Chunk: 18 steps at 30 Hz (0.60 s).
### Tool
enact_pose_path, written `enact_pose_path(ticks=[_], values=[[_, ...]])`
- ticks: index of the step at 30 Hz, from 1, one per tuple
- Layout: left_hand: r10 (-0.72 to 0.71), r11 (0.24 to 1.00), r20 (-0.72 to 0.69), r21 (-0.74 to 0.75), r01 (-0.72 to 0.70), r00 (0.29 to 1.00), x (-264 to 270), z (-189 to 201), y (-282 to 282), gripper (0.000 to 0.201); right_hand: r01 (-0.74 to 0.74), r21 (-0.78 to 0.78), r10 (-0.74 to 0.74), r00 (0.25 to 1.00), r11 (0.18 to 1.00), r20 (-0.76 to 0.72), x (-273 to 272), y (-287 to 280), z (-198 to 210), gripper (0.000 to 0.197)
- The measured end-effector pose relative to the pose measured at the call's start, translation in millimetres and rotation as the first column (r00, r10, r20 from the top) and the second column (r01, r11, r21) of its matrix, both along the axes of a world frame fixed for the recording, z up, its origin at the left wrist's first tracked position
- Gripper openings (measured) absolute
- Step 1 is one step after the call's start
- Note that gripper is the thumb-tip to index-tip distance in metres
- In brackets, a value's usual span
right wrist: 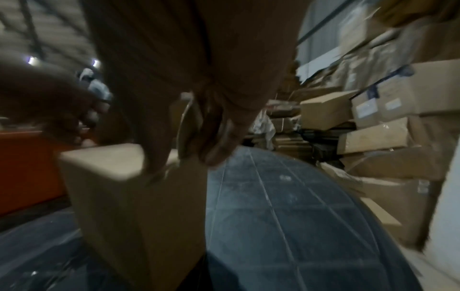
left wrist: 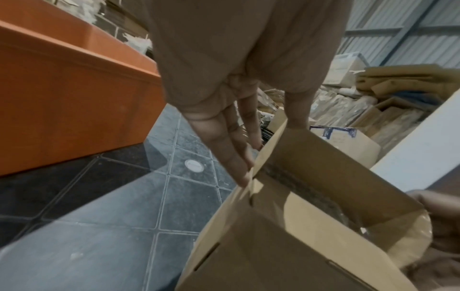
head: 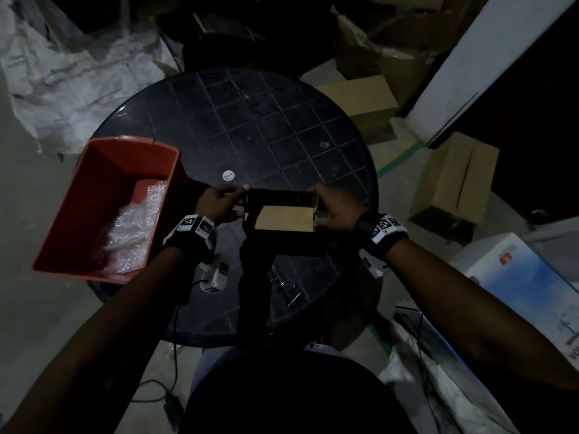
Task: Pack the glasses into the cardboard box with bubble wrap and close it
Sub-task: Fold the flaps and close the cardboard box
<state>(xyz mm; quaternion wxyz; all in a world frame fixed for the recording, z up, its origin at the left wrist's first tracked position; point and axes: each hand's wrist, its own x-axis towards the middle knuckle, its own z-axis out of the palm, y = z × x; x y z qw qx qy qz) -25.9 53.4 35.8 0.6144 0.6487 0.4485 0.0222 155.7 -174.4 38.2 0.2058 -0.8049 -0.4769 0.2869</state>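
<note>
A small brown cardboard box (head: 283, 218) is held just above the near middle of the black round table (head: 282, 120). My left hand (head: 239, 200) grips its left end, fingers (left wrist: 239, 167) flat along the outer wall and thumb on the far flap. Gripping the right end is my right hand (head: 319, 208), thumb (right wrist: 154, 157) over the top edge. The box (left wrist: 298, 196) has its top open, one flap folded inward. Something clear glints inside, but no glasses are plainly seen. Bubble wrap (head: 134, 227) lies in the red bin (head: 131, 140) to the left.
The red bin (left wrist: 74, 98) overhangs the table's left edge, close to my left hand. A small white disc (head: 228, 175) lies on the table behind the box. Cardboard boxes (head: 454, 183) and a white carton (head: 517, 270) crowd the floor on the right; white sacks (head: 62, 73) lie at back left.
</note>
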Motion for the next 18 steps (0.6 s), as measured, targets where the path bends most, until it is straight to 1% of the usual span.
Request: enact_pose_path(ticks=[2,3,5,7,8,9,11,14,18], values=[[-0.009,1.000,0.012,-0.013,0.009,1.000,-0.6,0.6,-0.1,0.024,-0.004,0.013,0.004,1.000,1.000,0.020,-0.1,-4.5,-8.4,0.074],[-0.017,1.000,0.020,-0.006,0.017,1.000,-0.7,0.9,-1.1,0.021,-0.010,-0.009,0.011,0.999,1.000,0.035,0.2,-7.0,-10.1,0.082],[-0.040,0.999,0.035,0.015,0.039,0.999,0.6,2.2,-3.4,0.026,-0.032,-0.064,0.035,0.998,0.997,0.045,-0.5,-11.3,-13.6,0.096],[-0.070,0.996,0.019,0.053,0.069,0.997,1.6,1.6,-4.3,0.034,-0.044,-0.080,0.044,0.999,0.996,-0.007,-6.3,-13.3,-17.1,0.108],[-0.080,0.994,0.001,0.076,0.080,0.997,1.3,0.8,-3.5,0.035,-0.028,-0.069,0.026,0.999,0.997,-0.029,-10.0,-13.4,-20.9,0.111],[-0.090,0.992,-0.016,0.088,0.091,0.996,0.2,1.1,-3.0,0.036,-0.001,-0.055,-0.001,0.999,0.999,-0.035,-14.1,-13.5,-24.2,0.112],[-0.099,0.990,-0.028,0.096,0.102,0.995,-2.3,0.7,-1.9,0.041,0.049,-0.015,-0.049,0.998,0.999,-0.025,-18.4,-15.0,-29.7,0.106],[-0.100,0.991,-0.019,0.091,0.101,0.995,-3.5,-2.6,-0.2,0.054,0.058,0.024,-0.058,0.998,0.998,-0.036,-18.4,-17.4,-31.2,0.095],[-0.080,0.993,-0.010,0.090,0.081,0.997,-3.5,-3.5,-0.2,0.050,0.035,0.038,-0.033,0.998,0.999,-0.052,-14.3,-16.9,-31.2,0.091]])
